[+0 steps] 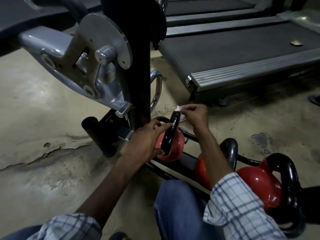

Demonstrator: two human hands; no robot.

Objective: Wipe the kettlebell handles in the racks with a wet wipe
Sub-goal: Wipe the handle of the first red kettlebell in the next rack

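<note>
Three red kettlebells with black handles sit in a low black rack (187,163) on the floor. My left hand (145,142) grips the far kettlebell (173,149) at its body and the lower part of its black handle (172,130). My right hand (194,116) pinches a small white wet wipe (179,110) against the top of that handle. The middle kettlebell (202,170) is partly hidden behind my right forearm. The nearest kettlebell (259,184) stands at the right, untouched.
A grey and black gym machine frame (107,54) rises close on the left, its chrome bar beside the far kettlebell. Treadmill decks (242,54) lie beyond on the right. The concrete floor is cracked at the left. My knee in jeans (178,208) is below.
</note>
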